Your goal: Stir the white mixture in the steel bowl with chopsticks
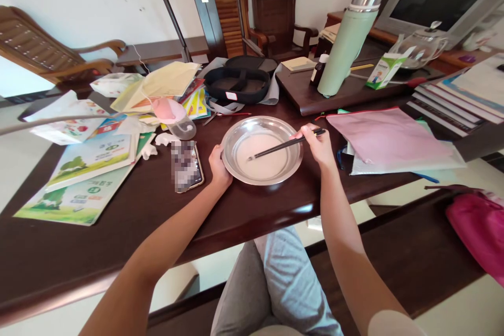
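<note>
A round stainless steel bowl (293, 160) stands near the table's front edge, with a pale whitish mixture (263, 165) in it. My left hand (219, 164) grips the bowl's left rim, thumb on top and the fingers partly hidden beneath. Black chopsticks (280, 145) are pinched in my right hand (316, 143) at the bowl's right side. They slant down to the left, their light tips in the mixture. A phone (187, 166) lies just left of my left hand; its screen is blurred.
Behind the bowl sits an open black case (236, 84). Booklets (82, 189), a tissue box (69, 118) and papers cover the left. Rightward are a pink pouch (394, 134), stacked books (444, 102) and a tall green thermos (346, 42).
</note>
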The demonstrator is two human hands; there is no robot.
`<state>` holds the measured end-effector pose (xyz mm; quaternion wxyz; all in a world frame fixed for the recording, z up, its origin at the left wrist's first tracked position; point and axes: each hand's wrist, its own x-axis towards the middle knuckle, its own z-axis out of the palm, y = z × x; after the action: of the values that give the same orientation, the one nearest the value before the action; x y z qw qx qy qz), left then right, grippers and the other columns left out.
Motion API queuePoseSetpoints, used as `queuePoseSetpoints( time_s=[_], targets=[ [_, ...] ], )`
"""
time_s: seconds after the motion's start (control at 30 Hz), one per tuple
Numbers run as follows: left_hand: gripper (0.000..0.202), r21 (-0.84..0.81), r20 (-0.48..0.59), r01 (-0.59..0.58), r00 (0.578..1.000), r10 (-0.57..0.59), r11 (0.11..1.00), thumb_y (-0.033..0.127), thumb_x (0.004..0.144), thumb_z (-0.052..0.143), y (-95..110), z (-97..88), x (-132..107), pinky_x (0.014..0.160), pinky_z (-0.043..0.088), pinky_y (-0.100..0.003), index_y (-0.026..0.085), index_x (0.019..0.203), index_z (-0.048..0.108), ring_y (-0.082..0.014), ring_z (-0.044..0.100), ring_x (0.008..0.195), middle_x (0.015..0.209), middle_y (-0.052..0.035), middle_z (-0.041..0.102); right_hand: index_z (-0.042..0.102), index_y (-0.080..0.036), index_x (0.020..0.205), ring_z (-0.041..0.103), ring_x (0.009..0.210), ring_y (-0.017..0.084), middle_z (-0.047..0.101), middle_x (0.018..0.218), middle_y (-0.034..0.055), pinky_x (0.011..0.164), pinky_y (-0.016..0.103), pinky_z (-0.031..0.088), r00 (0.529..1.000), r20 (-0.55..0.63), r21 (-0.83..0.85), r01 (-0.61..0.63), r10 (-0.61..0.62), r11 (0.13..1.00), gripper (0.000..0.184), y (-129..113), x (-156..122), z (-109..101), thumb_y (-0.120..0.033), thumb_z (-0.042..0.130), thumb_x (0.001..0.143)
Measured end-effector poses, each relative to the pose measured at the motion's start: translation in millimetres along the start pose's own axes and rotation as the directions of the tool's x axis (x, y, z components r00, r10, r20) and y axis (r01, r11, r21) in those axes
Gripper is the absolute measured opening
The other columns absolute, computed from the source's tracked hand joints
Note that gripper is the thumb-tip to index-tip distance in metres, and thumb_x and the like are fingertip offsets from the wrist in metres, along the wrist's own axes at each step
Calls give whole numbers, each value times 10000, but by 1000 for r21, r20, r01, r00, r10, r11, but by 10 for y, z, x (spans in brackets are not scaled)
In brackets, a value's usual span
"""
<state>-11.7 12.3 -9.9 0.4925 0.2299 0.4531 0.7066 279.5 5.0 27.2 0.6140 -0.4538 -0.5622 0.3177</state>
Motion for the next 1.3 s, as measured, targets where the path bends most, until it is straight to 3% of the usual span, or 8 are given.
queuePoseSetpoints(
  time_s=[0.2,0.37,0.43,0.63,0.83,0.9,1.07,1.3],
  targets=[
    [550,-2,1,14,1000,-14,1000,361,935,896,13,0,-3,645,369,-283,235,632,455,-128,397,602,638,72,443,603,-306,627,843,685,283,674,539,-10,810,447,721,967,-255,47,15,-3,999,701,16,40,-53,-919,756,930],
    [532,-6,-4,5,1000,-5,1000,347,916,885,9,5,-2,644,365,-274,234,630,451,-124,391,607,637,73,441,696,-296,643,831,678,282,739,592,5,786,449,712,1000,-26,47,-8,10,999,712,-16,1,7,-969,823,838],
    [529,1,-9,-3,1000,3,1000,346,900,892,7,8,0,644,363,-277,235,630,452,-126,395,612,636,72,445,733,-299,675,840,706,285,778,636,7,817,461,716,1000,2,23,-4,4,1000,703,-23,1,21,-979,825,827],
    [510,-18,-11,22,1000,-23,1000,332,915,866,10,11,-1,647,361,-290,239,632,451,-135,395,605,633,66,443,602,-301,624,838,687,283,668,539,-6,809,455,718,961,-276,61,19,-2,998,711,36,50,-58,-921,757,935],
    [502,-13,-15,0,1000,0,1000,297,904,858,13,14,0,637,363,-264,233,631,441,-125,387,607,629,75,438,709,-292,670,839,701,281,763,612,10,787,438,712,1000,-8,38,0,1,999,704,11,3,5,-964,816,850],
    [488,-19,-26,0,1000,-1,1000,277,893,843,15,22,-2,630,359,-261,232,623,440,-121,380,603,623,76,432,716,-293,683,850,719,284,785,639,9,819,449,722,1000,-27,27,14,-13,1000,704,9,10,8,-971,824,836],
    [481,-32,-26,21,999,-22,999,289,872,846,14,26,2,621,361,-262,231,613,445,-117,380,597,615,72,437,609,-300,612,841,668,281,684,534,-11,793,445,730,970,-241,89,46,-23,995,722,42,47,-57,-935,794,900],
    [523,-14,-3,8,1000,-8,1000,337,895,886,-9,-11,31,631,371,-263,234,637,443,-118,401,602,636,79,439,728,-292,669,842,697,279,777,627,10,784,438,714,1000,6,35,15,-15,999,704,-3,9,18,-969,829,835]
  ],
)
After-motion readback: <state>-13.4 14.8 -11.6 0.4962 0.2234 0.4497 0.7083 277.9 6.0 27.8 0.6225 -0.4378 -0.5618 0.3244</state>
